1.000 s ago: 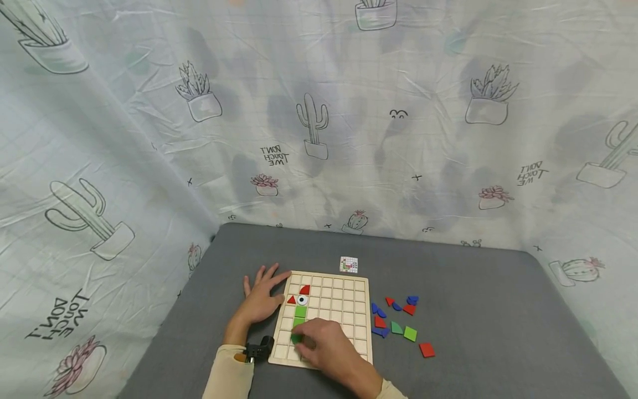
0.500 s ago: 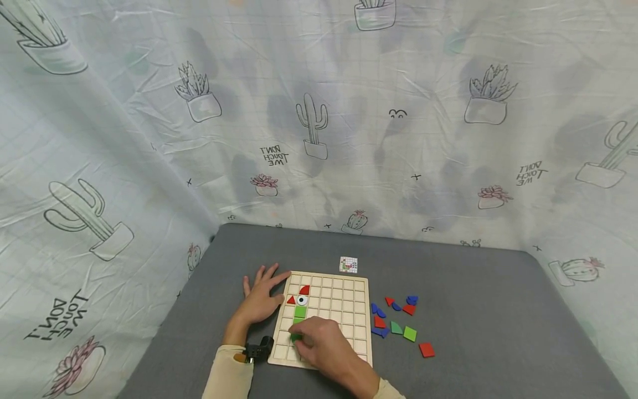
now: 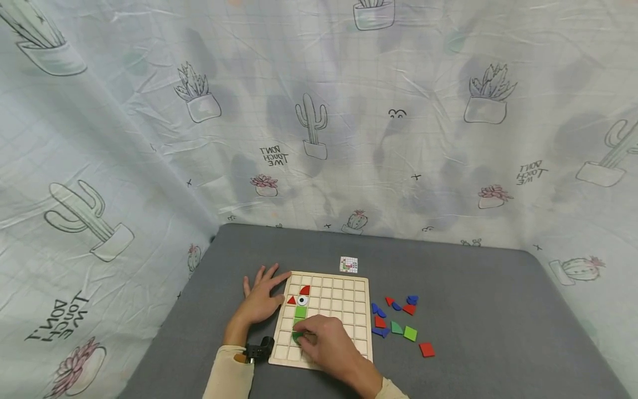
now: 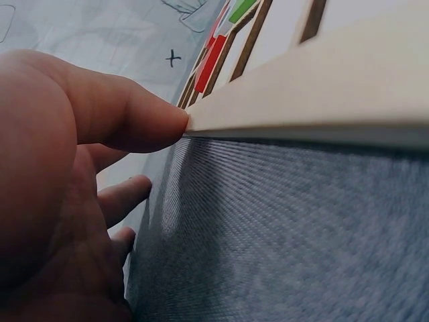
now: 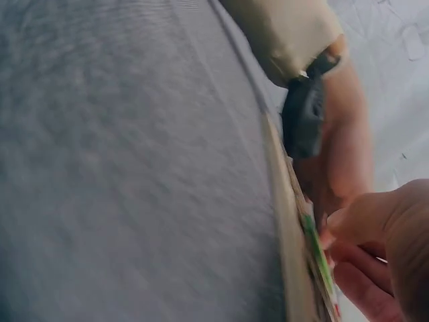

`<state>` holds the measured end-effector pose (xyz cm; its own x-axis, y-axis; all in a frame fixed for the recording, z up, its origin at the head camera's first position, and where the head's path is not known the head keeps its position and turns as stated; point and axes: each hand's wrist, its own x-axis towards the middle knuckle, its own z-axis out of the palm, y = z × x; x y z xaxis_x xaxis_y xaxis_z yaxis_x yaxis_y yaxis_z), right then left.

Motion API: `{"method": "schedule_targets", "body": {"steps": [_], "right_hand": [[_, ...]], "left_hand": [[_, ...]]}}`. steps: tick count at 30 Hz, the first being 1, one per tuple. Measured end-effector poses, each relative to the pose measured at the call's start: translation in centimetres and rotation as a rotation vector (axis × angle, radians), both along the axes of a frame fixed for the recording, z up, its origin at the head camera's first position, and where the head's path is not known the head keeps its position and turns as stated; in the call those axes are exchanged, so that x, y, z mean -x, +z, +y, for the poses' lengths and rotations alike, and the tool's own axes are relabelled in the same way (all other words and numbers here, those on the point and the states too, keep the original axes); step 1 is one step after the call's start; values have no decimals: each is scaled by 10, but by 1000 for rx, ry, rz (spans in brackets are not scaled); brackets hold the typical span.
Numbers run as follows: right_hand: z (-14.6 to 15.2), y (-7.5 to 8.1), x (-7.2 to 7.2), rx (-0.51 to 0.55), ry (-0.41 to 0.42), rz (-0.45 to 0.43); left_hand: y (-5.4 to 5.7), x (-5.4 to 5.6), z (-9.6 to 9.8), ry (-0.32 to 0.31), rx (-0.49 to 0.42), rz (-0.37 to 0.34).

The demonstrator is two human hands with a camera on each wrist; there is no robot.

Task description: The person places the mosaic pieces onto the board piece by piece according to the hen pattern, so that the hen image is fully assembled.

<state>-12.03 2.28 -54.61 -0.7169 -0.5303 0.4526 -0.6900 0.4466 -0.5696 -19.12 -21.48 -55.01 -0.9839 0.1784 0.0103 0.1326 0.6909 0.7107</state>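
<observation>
A square wooden grid board [image 3: 338, 302] lies on the table. My left hand [image 3: 260, 300] rests spread at its left side, index fingertip at the far left corner; in the left wrist view the thumb [image 4: 144, 121] touches the board's edge. With thumb and index finger, my right hand [image 3: 326, 341] pinches a dark green rounded tile [image 3: 297, 337] at a cell in the second column. The fingers partly hide that tile. Above it in the column are a light green square tile [image 3: 301, 312], a white eye disc [image 3: 302, 300] and a red quarter-circle tile [image 3: 305, 290]. A red triangle tile [image 3: 291, 300] sits left of the eye.
Loose tiles lie right of the board: several blue ones, red ones, a green quarter circle [image 3: 396, 327], a light green square [image 3: 410, 333] and a red square [image 3: 426, 349]. A small pattern card [image 3: 349, 264] lies beyond the board. Printed curtains [image 3: 369, 138] surround the grey table [image 3: 473, 310].
The right fingers shift slightly over the dark green tile, away and back, and a little more of it shows between them now. The left hand stays still.
</observation>
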Motion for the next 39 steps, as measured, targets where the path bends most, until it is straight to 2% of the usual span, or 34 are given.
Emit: {"method": "schedule_targets", "body": {"steps": [7,16,22,29,34,39], "right_hand": [[36,7,3,135,-43,-104],[109,1,-4,161,-120,-33],[155,-5,-20,116,-277,-33],[193,-3,-41,51,-504,-113],[212,-6,-45,69,-571,-114],[219,-5,-42,35,-629,-142]], "left_hand": [[-1,0,1,1,1,5],[1,-1,3,-5,-14,-8],[1,-1,3,1,-7,-11],[1,-1,2,3,-9,-8],[2,-1,2,8,-8,-8],[2,-1,3,8,-8,-10]]}}
